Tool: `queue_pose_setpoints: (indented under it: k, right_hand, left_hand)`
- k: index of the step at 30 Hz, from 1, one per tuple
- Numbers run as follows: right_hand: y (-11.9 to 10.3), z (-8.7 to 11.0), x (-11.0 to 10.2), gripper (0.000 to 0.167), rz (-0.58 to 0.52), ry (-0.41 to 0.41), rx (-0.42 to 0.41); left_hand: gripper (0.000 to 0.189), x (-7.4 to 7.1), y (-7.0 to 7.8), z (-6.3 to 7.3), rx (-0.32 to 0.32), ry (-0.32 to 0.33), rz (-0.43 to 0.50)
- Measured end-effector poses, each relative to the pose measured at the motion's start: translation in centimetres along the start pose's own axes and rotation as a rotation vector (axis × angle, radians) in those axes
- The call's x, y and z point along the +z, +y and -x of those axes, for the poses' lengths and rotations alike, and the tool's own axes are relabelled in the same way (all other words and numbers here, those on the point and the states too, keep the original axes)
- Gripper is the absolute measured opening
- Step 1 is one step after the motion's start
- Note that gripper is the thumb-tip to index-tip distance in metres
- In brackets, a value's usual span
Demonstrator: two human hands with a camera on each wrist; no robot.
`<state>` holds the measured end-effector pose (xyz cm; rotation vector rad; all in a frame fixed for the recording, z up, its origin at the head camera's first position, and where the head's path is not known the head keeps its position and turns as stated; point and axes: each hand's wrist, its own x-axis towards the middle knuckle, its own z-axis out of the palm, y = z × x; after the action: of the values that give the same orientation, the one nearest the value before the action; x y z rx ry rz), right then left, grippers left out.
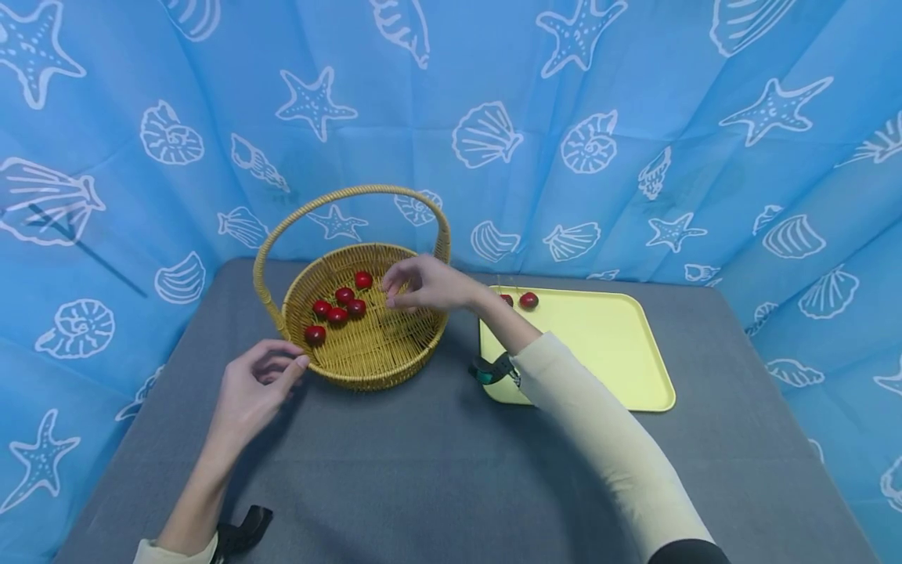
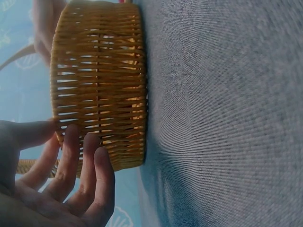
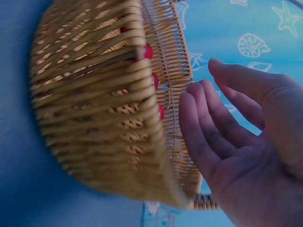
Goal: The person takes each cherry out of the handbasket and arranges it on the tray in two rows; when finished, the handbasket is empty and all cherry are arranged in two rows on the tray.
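A round wicker basket point(image 1: 373, 382) with a tall arched handle stands on the left of the table. Several dark red cherries point(image 1: 337, 316) lie on its bottom, mostly to the left. At the basket's near left rim, my left hand point(image 1: 257, 384) pinches the edge between thumb and fingers; the left wrist view shows its fingertips against the woven wall point(image 2: 99, 85). Over the basket's right side hovers my right hand point(image 1: 430, 283), fingers loosely bent, with nothing between them. The right wrist view shows that hand point(image 3: 241, 137) above the rim, apart from the cherries.
A pale yellow tray point(image 1: 606, 345) lies to the right, partly under my right forearm. Two cherries point(image 1: 528, 301) with thin stems sit at its far left corner. Grey cloth point(image 1: 395, 486) covers the table. A blue curtain point(image 1: 535, 196) with shell prints hangs behind.
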<state>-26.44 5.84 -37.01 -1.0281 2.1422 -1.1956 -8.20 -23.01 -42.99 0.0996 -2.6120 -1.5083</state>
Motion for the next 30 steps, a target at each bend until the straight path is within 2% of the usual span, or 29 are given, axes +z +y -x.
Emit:
queue_pose_setpoints:
  k: [7, 14, 22, 30]
  right_hand:
    - [-0.2, -3.2, 0.4, 0.026, -0.027, -0.035, 0.075]
    - [-0.2, -5.2, 0.9, 0.029, -0.031, -0.041, 0.145]
    - [0.5, -6.7, 1.6, 0.022, -0.145, -0.056, 0.255]
    - [1.0, -7.3, 2.4, 0.025, -0.114, -0.039, 0.303]
  left_hand:
    - [0.032, -0.3, 0.0, -0.2, -0.029, -0.03, 0.012]
    - [0.03, -0.1, 0.0, -0.2, -0.054, -0.019, 0.027]
    - [0.032, -0.2, 0.0, -0.3, -0.107, -0.023, 0.056]
    - [0.034, 0.0, 0.1, -0.3, -0.121, -0.001, 0.084]
